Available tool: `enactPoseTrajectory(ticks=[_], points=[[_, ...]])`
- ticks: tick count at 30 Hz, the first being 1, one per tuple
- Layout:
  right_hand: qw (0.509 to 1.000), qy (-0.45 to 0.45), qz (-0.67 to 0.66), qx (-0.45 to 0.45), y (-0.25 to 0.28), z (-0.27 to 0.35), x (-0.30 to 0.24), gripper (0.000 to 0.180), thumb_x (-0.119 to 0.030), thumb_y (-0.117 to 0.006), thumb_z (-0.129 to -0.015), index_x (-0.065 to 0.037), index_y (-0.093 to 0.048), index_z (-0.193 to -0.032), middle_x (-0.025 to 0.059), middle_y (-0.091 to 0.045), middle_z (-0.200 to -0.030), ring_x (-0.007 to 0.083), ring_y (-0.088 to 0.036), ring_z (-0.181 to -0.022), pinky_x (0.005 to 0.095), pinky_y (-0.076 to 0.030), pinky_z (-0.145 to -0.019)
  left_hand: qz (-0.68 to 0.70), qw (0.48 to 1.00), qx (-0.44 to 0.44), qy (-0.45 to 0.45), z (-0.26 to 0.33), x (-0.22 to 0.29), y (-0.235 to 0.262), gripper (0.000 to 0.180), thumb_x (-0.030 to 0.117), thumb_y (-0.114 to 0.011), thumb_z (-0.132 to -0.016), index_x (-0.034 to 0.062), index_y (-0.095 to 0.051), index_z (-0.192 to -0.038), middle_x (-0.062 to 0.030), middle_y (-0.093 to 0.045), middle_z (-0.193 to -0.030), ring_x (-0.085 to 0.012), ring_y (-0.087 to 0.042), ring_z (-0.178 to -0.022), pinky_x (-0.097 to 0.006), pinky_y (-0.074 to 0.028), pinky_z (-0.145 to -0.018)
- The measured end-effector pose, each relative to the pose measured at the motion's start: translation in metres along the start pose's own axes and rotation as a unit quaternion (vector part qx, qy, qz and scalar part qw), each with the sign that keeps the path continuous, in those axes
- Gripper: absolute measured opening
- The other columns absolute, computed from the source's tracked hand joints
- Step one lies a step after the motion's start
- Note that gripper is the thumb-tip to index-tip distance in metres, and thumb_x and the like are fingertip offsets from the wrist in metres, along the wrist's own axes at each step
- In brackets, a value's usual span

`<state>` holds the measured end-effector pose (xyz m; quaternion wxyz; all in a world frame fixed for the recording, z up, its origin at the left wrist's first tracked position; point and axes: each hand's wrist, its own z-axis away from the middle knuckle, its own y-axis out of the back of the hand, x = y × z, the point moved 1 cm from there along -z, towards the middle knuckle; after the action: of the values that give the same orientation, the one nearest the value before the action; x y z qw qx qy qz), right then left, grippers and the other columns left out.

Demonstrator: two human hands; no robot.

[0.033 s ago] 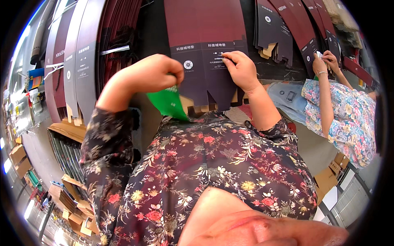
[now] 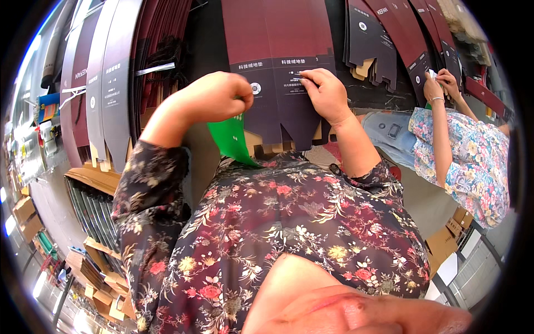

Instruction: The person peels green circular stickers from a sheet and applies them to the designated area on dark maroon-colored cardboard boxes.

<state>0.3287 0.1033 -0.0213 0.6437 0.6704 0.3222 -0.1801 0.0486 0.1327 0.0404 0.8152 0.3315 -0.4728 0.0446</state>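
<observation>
A flat printed carton (image 2: 261, 114), maroon at the far part and dark grey-purple at the near part, lies before me. Curled closed above its left edge, my left hand (image 2: 221, 96) holds a green sheet (image 2: 229, 139) with small white spots, which hangs down toward my shirt. My right hand (image 2: 327, 96) is over the carton's right panel, thumb and forefinger pinched together beside its small white print. Whatever sits between those fingertips is too small to make out.
Stacks of similar cartons stand at the left (image 2: 117, 72) and lie at the right (image 2: 370, 47). A co-worker in a flowered top (image 2: 461, 150) handles a carton at the right. Brown cardboard boxes (image 2: 445, 239) are on the lower right.
My left hand has shifted slightly right, toward the carton, and the green sheet has swung along with it. My right hand stays almost in place.
</observation>
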Motion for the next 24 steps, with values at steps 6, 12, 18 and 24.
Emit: enactPoseTrajectory(ticks=[6,12,18,24], points=[[0.997,0.023,0.068,0.024,-0.011,-0.005,-0.007,0.012,-0.014,-0.07,-0.084,-0.01,-0.074,-0.095,0.0051,-0.07,-0.093,0.027,-0.067,-0.087,0.0365,-0.055,-0.076,-0.04,0.993,0.103,-0.047,-0.036,-0.008,-0.036,0.008,0.002,-0.057,-0.073,0.0035,-0.065,-0.073,-0.0076,-0.068,-0.124,-0.0299,-0.065,-0.1,-0.038,-0.053,-0.083],[0.992,0.052,0.108,0.045,-0.018,0.0,-0.016,0.012,-0.013,-0.071,-0.082,-0.011,-0.072,-0.095,0.0052,-0.069,-0.092,0.0276,-0.067,-0.085,0.0381,-0.054,-0.074,-0.071,0.986,0.137,-0.066,-0.04,-0.01,-0.053,0.005,0.003,-0.059,-0.071,0.0041,-0.064,-0.069,-0.0072,-0.067,-0.128,-0.0292,-0.062,-0.104,-0.04,-0.052,-0.089],[0.994,0.044,0.093,0.047,-0.019,0.003,-0.023,0.013,-0.013,-0.071,-0.083,-0.01,-0.072,-0.096,0.0058,-0.066,-0.096,0.0282,-0.066,-0.082,0.0381,-0.055,-0.072,-0.086,0.983,0.147,-0.075,-0.039,-0.007,-0.056,0.005,0.003,-0.059,-0.07,0.0039,-0.063,-0.067,-0.0082,-0.067,-0.126,-0.0285,-0.062,-0.104,-0.04,-0.051,-0.09],[0.997,0.005,0.069,0.047,-0.015,0.001,-0.027,0.013,-0.014,-0.071,-0.085,-0.01,-0.073,-0.098,0.0059,-0.062,-0.098,0.027,-0.066,-0.079,0.0369,-0.055,-0.068,-0.096,0.983,0.144,-0.066,-0.041,-0.005,-0.055,0.005,0.003,-0.059,-0.07,0.0043,-0.063,-0.067,-0.0081,-0.068,-0.125,-0.0281,-0.062,-0.103,-0.039,-0.051,-0.09]])
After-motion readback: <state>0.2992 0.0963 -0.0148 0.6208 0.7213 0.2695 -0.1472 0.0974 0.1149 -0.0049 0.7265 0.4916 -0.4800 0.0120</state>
